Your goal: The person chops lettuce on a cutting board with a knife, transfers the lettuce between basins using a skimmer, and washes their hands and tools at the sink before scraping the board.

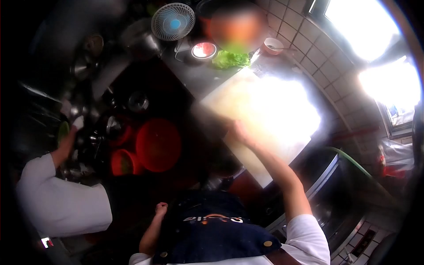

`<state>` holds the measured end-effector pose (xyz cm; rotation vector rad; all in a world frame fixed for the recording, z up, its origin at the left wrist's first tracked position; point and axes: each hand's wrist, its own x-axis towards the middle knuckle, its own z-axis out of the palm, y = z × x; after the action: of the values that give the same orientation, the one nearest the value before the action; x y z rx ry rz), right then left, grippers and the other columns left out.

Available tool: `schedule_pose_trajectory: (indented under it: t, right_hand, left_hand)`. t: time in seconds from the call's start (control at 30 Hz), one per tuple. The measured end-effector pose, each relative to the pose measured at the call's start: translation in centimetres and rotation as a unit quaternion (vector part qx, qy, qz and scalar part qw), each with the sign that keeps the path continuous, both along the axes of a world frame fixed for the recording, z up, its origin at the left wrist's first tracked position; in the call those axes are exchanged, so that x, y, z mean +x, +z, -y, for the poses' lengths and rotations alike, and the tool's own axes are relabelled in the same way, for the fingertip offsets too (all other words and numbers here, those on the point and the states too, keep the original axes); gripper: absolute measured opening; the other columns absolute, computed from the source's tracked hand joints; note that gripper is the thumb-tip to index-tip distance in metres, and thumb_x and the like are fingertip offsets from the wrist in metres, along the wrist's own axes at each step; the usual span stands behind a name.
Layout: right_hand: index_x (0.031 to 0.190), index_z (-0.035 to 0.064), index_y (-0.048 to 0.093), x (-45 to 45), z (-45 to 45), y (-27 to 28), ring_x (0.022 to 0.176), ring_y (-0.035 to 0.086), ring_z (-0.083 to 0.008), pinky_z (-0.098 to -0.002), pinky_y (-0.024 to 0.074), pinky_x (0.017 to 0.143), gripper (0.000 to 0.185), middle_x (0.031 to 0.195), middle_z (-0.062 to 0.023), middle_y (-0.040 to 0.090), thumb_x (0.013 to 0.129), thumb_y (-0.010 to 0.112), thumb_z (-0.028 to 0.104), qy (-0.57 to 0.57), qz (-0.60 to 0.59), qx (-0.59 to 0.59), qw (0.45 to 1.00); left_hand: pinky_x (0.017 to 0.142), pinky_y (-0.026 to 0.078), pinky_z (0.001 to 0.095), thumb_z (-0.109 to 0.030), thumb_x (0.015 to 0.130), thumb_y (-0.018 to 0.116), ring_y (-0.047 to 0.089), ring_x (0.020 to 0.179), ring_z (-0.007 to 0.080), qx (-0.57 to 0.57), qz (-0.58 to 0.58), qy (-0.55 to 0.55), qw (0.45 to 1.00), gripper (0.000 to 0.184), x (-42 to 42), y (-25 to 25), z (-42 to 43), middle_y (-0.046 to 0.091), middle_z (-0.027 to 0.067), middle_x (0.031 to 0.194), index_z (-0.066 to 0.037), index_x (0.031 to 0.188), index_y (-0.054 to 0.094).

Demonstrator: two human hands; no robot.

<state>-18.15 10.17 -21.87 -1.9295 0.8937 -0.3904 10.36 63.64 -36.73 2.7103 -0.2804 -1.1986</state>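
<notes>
A large pale cutting board [251, 165] lies tilted on the counter, its middle washed out by glare. My right arm reaches over it, and my right hand [237, 130] is at its left edge; the fingers are lost in blur and shadow, so what they hold or touch cannot be made out. My left hand [162, 208] hangs low beside my dark apron [207, 229], curled closed, with nothing visible in it. Green lettuce leaves [231, 59] lie behind the board, next to a small bowl [204, 51] with pinkish contents.
A fan [173, 22] and a small bowl [273, 46] stand at the back. Red tubs [158, 145] are at the left. A co-worker in a white sleeve [66, 205] reaches in at the far left. A green hose [353, 161] is at the right.
</notes>
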Motion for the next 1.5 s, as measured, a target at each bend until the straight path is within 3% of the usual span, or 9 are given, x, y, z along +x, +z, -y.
schedule_pose_trajectory:
  t: [0.23,0.4,0.5,0.6,0.63,0.73,1.0,1.27,1.5]
  right_hand:
    - [0.127,0.0137,0.048,-10.4,2.3,-0.8,0.049,0.044,-0.0079,-0.0231,0.0376,0.043,0.037,0.058,0.0001,0.048,0.090,0.049,0.016,-0.233,0.242,0.136,0.932]
    - [0.131,0.0069,0.042,-15.7,3.8,-1.4,0.042,0.038,-0.0059,-0.0218,0.0331,0.036,0.040,0.052,0.0031,0.045,0.091,0.045,0.011,-0.331,0.174,0.112,0.921]
    - [0.131,0.0126,0.044,-12.5,-0.7,-3.2,0.056,0.044,-0.0058,-0.0226,0.0399,0.051,0.052,0.089,-0.0069,0.059,0.091,0.032,0.043,-0.221,0.181,0.134,0.949]
    - [0.125,0.0193,0.052,-6.9,-7.3,-1.2,0.063,0.051,-0.0107,-0.0247,0.0464,0.062,0.044,0.093,-0.0118,0.063,0.091,0.028,0.034,-0.222,0.087,0.264,0.935]
    - [0.124,0.0183,0.053,-5.8,-8.8,-1.5,0.066,0.055,-0.0102,-0.0262,0.0480,0.065,0.039,0.094,-0.0142,0.063,0.087,0.040,0.016,-0.104,0.014,-0.076,0.992]
    - [0.124,0.0164,0.052,-6.6,-10.2,-1.1,0.058,0.055,-0.0093,-0.0262,0.0486,0.062,0.047,0.071,-0.0073,0.061,0.081,0.046,-0.002,-0.169,0.152,0.111,0.967]
    - [0.132,0.0190,0.043,-19.6,-4.8,0.5,0.040,0.039,-0.0048,-0.0197,0.0334,0.033,0.043,0.057,0.0011,0.054,0.089,0.051,0.013,-0.454,0.055,0.081,0.886]
    - [0.128,0.0178,0.048,-9.1,-14.3,-4.2,0.040,0.036,-0.0081,-0.0192,0.0472,0.048,0.037,0.100,-0.0152,0.060,0.093,0.035,0.020,-0.236,0.181,0.176,0.938]
    - [0.130,0.0176,0.046,-23.0,-13.1,1.2,0.041,0.041,-0.0053,-0.0185,0.0358,0.037,0.044,0.053,0.0028,0.048,0.088,0.055,0.012,-0.500,0.107,0.047,0.858]
  left_hand:
    - [0.072,0.048,0.0320,-0.020,0.079,0.060,0.059,0.079,0.0187,-0.078,-0.009,0.025,0.997,0.017,1.2,0.1,0.2,0.064,0.0067,0.083,-0.010,0.091,0.065]
    - [0.067,0.048,0.0301,-0.017,0.079,0.059,0.058,0.071,0.0149,-0.078,-0.022,0.017,0.997,0.014,0.9,0.9,-0.2,0.063,0.0042,0.077,-0.009,0.089,0.065]
    - [0.064,0.048,0.0298,-0.016,0.079,0.059,0.058,0.068,0.0138,-0.099,-0.045,0.034,0.994,0.013,0.5,1.2,-0.6,0.062,0.0035,0.074,-0.009,0.088,0.065]
    - [0.061,0.047,0.0288,-0.014,0.079,0.057,0.057,0.065,0.0128,-0.092,-0.037,0.004,0.995,0.011,1.7,-0.3,-0.5,0.062,0.0028,0.071,-0.009,0.087,0.064]
    - [0.061,0.047,0.0284,-0.013,0.080,0.056,0.057,0.065,0.0129,-0.107,-0.041,-0.002,0.993,0.011,1.8,-0.4,-0.2,0.062,0.0030,0.071,-0.008,0.087,0.064]
    - [0.059,0.047,0.0271,-0.010,0.081,0.055,0.057,0.064,0.0129,-0.152,-0.048,0.003,0.987,0.011,2.3,0.7,1.2,0.062,0.0038,0.073,-0.006,0.087,0.063]
    - [0.058,0.048,0.0258,-0.007,0.082,0.055,0.057,0.063,0.0119,-0.130,-0.081,-0.005,0.988,0.009,2.4,0.8,-0.2,0.061,0.0040,0.072,-0.003,0.088,0.061]
    - [0.056,0.045,0.0251,-0.016,0.087,0.054,0.058,0.066,0.0124,-0.129,-0.099,-0.047,0.986,0.016,2.8,2.6,4.5,0.062,0.0050,0.078,-0.005,0.099,0.058]
    - [0.054,0.043,0.0239,-0.020,0.089,0.053,0.058,0.065,0.0100,-0.090,-0.093,-0.078,0.988,0.018,2.6,3.7,4.1,0.062,0.0030,0.082,-0.008,0.101,0.057]
